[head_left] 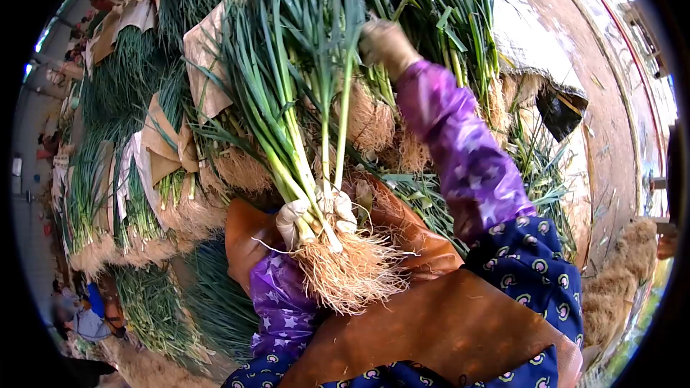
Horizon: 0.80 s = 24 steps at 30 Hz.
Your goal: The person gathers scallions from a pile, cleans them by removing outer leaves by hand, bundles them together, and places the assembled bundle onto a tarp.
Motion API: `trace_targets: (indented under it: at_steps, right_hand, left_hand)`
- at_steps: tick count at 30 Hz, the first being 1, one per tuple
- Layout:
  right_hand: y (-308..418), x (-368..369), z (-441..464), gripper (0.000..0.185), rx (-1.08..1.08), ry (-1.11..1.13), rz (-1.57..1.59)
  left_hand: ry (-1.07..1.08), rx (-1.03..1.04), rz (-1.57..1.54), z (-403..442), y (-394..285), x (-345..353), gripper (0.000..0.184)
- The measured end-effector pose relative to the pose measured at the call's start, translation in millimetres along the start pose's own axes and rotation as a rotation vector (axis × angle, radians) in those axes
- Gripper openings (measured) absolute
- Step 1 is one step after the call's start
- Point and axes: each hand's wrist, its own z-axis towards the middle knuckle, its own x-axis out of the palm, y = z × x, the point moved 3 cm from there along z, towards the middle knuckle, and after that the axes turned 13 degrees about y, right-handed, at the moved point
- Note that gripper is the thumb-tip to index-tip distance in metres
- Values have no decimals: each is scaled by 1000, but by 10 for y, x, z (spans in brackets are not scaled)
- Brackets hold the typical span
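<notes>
My left hand (316,217), in a pale glove, is wrapped around the lower stalks of a few green garlic plants (291,145). Their tangled tan roots (352,269) hang below the fist, over my lap. The long green leaves point away from me. Beyond the stalks, my right hand (388,47) is raised beside the leaves, blurred by motion; its fingers look bent, but whether they grip a leaf is unclear. A purple starred sleeve (467,147) covers that forearm.
Piles of green garlic (126,79) with roots toward me fill the left and back, partly covered by brown sheets (162,133). A brown apron (424,323) covers my lap. White sacking (539,57) lies at right, with root heaps (611,305) farther down.
</notes>
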Motion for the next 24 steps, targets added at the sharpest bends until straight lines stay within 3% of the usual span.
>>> trace_targets:
  at_steps: [2, 3, 4, 5, 7, 9, 11, 12, 15, 19, 22, 24]
  right_hand:
    - [-239, -678, 106, 13, -169, -325, 815]
    - [-262, -1074, 74, 13, -164, -408, 340]
    - [-299, -1467, 42, 14, 2, -569, -339]
    - [-344, -1854, 5, 14, 153, -764, -794]
    - [-625, -2344, -206, 14, 315, -799, -896]
    - [-768, -2663, -440, 14, 362, -780, -837]
    - [-688, -2788, -660, 14, 304, -796, -764]
    - [-589, -2799, -727, 15, 217, -797, -713]
    - [-6, -2419, -905, 18, -132, -626, -438]
    - [848, -997, -867, 23, -384, -20, -104]
    - [1000, 108, -704, 28, -512, 255, -150]
    - [951, 630, -673, 30, -626, 159, -353]
  left_hand:
    - [-8, 1, 33, -25, -38, -37, 35]
    - [-15, 6, 54, -25, -36, -66, 35]
    - [-25, 7, 63, -25, -29, -84, 35]
    - [-48, 6, 76, -17, -10, -108, 35]
    - [-115, 43, 0, 20, 17, -88, 42]
    - [-238, 57, 45, -173, 40, -565, 38]
    - [-214, 3, -42, -150, 18, -464, 35]
    - [-260, 2, 69, -166, 38, -554, 36]
    - [-361, -44, 142, 2, 48, -203, 41]
    - [-237, -41, 114, 2, 53, -375, 48]
    - [-57, -62, -129, 34, 31, -305, 49]
    - [-134, -72, -49, -29, 34, -370, 48]
